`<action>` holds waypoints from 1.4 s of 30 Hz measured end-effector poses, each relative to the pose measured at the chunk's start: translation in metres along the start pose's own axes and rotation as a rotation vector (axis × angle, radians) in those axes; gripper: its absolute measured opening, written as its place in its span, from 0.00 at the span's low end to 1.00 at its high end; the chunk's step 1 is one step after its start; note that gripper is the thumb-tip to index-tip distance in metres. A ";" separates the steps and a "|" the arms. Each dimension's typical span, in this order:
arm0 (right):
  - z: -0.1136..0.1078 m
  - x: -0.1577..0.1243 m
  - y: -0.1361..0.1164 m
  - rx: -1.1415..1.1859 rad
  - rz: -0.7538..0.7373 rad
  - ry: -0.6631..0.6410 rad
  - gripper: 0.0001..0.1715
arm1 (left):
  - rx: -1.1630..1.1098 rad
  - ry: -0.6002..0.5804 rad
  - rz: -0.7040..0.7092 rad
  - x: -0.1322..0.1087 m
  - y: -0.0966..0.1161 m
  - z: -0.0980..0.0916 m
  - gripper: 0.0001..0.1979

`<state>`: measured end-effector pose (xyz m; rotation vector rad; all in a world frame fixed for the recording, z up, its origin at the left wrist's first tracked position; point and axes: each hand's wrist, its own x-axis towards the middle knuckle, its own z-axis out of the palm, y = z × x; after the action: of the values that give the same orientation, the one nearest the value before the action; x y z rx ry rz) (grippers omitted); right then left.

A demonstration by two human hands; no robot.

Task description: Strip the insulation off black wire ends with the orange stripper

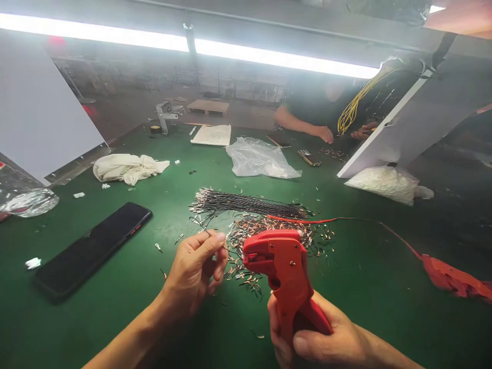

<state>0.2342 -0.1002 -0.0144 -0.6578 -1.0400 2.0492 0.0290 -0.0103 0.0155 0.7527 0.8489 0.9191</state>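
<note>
My left hand (200,266) pinches a thin black wire (231,250) between thumb and fingers. The wire's right end reaches the jaws of a red wire stripper (286,266). Around the stripper's handles my right hand (319,333) is wrapped, holding the tool upright with its jaws facing left. Just beyond both hands lies a bundle of black wires (249,202) with metal terminals at its left end. Between the bundle and the stripper spreads a pile of short wire scraps (246,230), partly hidden by the tool.
A black phone (92,251) lies at left, a white cloth (128,168) behind it. Farther back are a plastic bag (261,158) and a notebook (211,135). A red strip (326,220) runs right to red cloth (453,274). Another person's hands handle yellow wires (351,110).
</note>
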 end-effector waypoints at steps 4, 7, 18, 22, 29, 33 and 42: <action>0.000 0.000 -0.002 -0.091 -0.024 -0.046 0.18 | -0.003 -0.016 -0.005 0.002 0.000 0.001 0.20; -0.001 0.001 -0.003 -0.129 -0.003 -0.037 0.20 | 0.004 -0.017 -0.001 0.002 0.002 0.002 0.19; 0.000 -0.005 0.007 -0.043 0.002 0.128 0.23 | 0.010 -0.044 0.016 0.004 -0.002 -0.002 0.18; 0.003 -0.005 0.007 -0.034 0.024 0.155 0.25 | 0.004 -0.053 0.004 0.004 0.000 -0.002 0.18; 0.001 -0.009 0.011 -0.002 0.080 0.302 0.28 | 0.144 -0.049 -0.052 0.006 -0.003 -0.005 0.21; 0.001 -0.008 0.005 0.130 0.051 0.285 0.22 | 0.544 0.216 0.283 0.002 -0.003 -0.009 0.27; 0.000 -0.013 0.003 0.067 0.067 0.191 0.25 | 1.199 0.037 1.102 0.002 -0.003 -0.008 0.15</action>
<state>0.2408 -0.1115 -0.0156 -0.8454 -0.8458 2.0233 0.0234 -0.0082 0.0086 2.4008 0.9792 1.3276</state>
